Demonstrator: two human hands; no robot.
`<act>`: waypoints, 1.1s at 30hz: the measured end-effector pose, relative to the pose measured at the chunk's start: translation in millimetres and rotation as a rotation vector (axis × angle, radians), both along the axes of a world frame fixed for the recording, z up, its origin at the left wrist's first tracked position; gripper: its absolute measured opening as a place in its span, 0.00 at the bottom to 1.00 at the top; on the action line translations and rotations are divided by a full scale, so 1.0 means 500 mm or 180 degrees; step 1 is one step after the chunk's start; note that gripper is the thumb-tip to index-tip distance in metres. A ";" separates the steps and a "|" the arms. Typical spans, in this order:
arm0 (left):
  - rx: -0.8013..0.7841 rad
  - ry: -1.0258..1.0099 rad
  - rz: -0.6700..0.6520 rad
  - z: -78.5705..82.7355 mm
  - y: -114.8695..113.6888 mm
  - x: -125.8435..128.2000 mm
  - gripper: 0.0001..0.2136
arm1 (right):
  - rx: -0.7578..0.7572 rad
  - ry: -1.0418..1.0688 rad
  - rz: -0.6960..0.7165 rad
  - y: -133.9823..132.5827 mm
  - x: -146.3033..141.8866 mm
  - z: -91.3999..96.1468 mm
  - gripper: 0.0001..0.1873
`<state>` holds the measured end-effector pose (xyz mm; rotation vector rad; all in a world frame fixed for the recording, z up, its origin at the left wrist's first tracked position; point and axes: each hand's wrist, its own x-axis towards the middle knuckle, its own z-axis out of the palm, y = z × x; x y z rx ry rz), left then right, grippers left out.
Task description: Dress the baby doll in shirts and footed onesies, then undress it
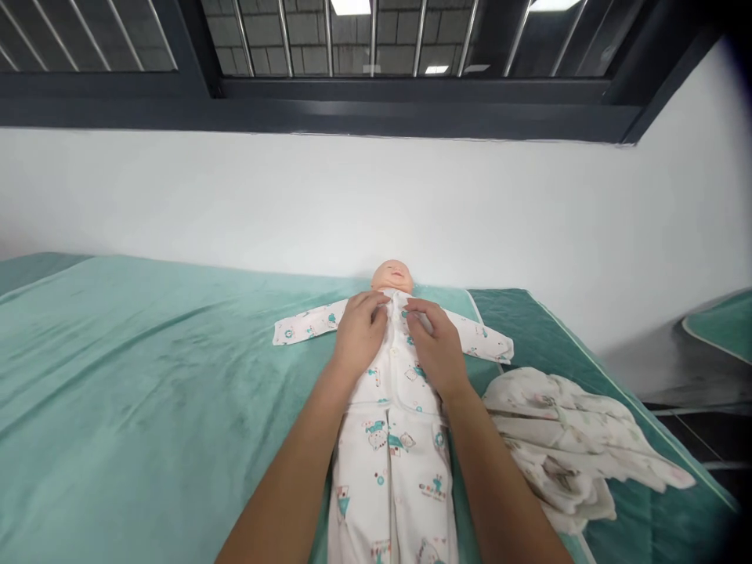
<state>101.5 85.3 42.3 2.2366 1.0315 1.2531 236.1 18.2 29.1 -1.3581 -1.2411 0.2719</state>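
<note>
A baby doll [392, 274] lies on its back with its head near the wall. It wears a white baby shirt [395, 372] with teal and red cartoon prints, sleeves spread out to both sides. Matching baby pants [364, 478] cover its lower body. At the upper chest, just below the collar, my left hand [361, 329] has its fingers bent and closed on the shirt left of the front opening. Facing it, my right hand [435, 338] is curled the same way on the right side. The fabric right under the fingertips is partly hidden.
A teal padded cover [146, 392] spreads under the doll. To the right lies a crumpled white printed cloth garment [569, 439] on a darker teal section near the edge. Behind are a white wall [235, 204] and a dark-framed barred window [352, 102].
</note>
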 end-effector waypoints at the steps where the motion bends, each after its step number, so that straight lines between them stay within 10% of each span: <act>1: 0.0025 0.0023 -0.0031 -0.004 -0.009 -0.004 0.11 | 0.0030 -0.0066 0.0029 -0.009 -0.004 -0.002 0.11; 33: -0.0493 -0.0177 -0.0402 -0.027 -0.022 -0.023 0.13 | 0.0069 -0.0066 -0.0057 -0.031 -0.019 -0.013 0.11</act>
